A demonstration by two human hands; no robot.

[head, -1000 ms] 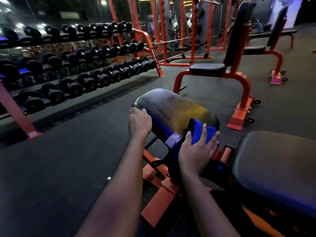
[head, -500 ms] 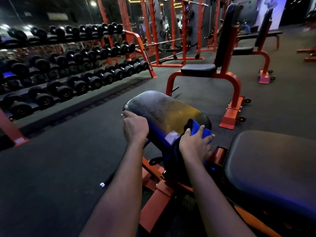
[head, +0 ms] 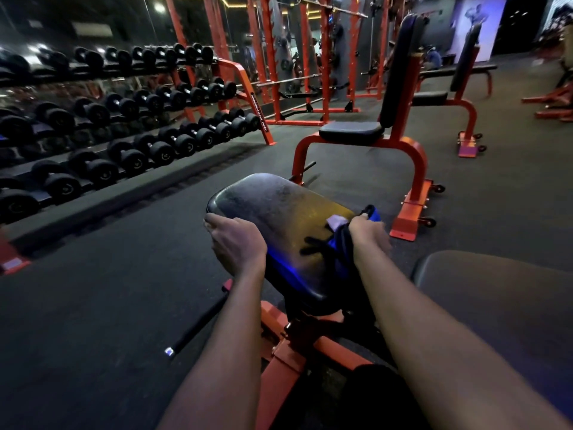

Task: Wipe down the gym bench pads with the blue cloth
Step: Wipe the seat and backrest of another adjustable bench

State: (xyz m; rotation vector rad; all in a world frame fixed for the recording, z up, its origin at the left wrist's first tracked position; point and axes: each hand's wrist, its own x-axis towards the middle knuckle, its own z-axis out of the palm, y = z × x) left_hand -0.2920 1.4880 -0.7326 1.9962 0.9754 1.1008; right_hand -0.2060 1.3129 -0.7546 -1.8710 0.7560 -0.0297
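Note:
A black bench pad on an orange frame lies in front of me, dusty and smeared on top. My left hand grips its left edge, fingers curled over the rim. My right hand holds the blue cloth at the pad's right edge, fingers wrapped round it. The cloth is bunched, with a white tag showing, and part of it hangs down the pad's side. A second dark pad of the same bench lies lower right.
A long rack of black dumbbells runs along the left. An orange upright bench stands just beyond the pad, another further right. A black bar lies on the rubber floor beside the bench frame. Orange power racks stand at the back.
My right hand has slid the cloth from the pad's near end up along its right edge. My left hand has shifted a little along the left rim. The view has tilted down and closer.

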